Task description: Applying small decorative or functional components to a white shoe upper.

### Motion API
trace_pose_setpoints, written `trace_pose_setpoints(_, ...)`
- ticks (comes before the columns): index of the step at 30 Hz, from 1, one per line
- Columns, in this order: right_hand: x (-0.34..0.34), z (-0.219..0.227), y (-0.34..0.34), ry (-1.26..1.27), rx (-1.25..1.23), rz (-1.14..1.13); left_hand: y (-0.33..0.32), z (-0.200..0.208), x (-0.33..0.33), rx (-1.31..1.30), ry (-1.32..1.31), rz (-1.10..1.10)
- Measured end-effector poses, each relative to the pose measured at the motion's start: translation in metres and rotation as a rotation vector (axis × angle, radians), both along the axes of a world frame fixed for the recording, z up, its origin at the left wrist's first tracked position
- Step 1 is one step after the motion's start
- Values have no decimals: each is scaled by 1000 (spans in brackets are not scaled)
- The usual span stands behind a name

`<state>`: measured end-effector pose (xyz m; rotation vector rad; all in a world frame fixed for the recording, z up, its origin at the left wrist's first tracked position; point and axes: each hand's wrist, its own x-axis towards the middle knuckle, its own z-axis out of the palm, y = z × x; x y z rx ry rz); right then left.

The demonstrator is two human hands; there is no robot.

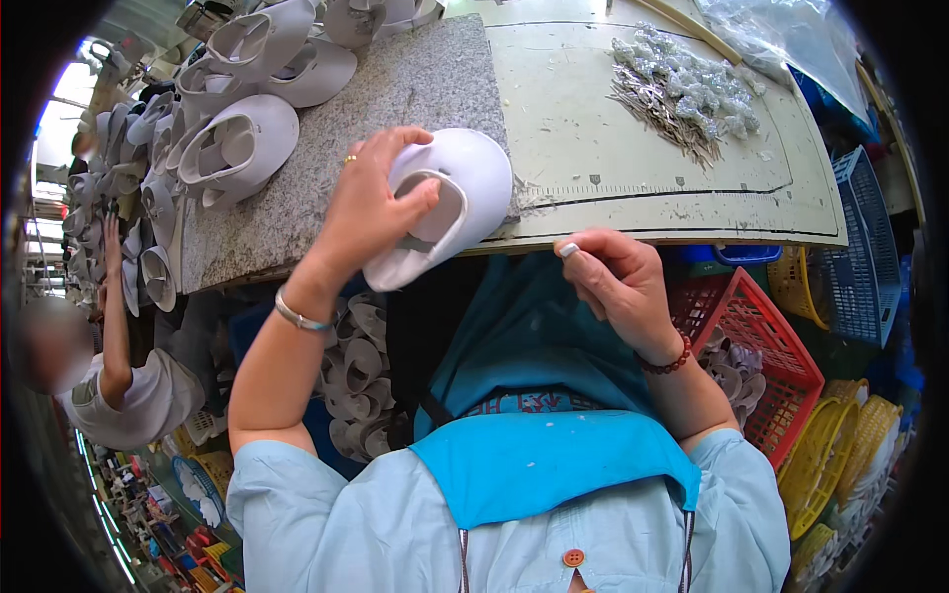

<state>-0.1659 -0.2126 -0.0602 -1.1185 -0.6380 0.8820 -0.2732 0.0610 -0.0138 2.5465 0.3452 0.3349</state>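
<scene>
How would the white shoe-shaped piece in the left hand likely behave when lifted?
The white shoe-shaped piece would probably feel light, since it looks hollow. It may be fairly stiff, as it shows no clear sag with the left hand gripping one side.

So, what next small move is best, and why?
Perhaps bring the right hand toward the pale shoe: the left hand holds it at its opening, while the right, apparently with a small white bit at its fingertips, is apart from it.
</scene>
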Motion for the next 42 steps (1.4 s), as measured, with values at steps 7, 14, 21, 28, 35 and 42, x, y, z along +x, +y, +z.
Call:
trace_pose_setpoints(7,-12,12,31,-77,-19,55,-82,-10,-36,-769,-374,118)
trace_pose_setpoints(14,-11,-5,1,-173,-176,190,-103,-49,-68,-1572,97,86)
trace_pose_setpoints(21,-11,-7,4,-350,-384,295,-107,-68,-65,-1553,115,187)
trace_pose_setpoints(28,-9,-2,15,-595,-398,381,-108,-75,-66,-1511,103,143)
trace_pose_setpoints(35,-8,-2,20,-662,-418,357,-110,-78,-66,-1519,-34,46)
trace_pose_setpoints(42,-12,-5,21,-684,-416,330,-117,-78,-61,-1392,-13,115)
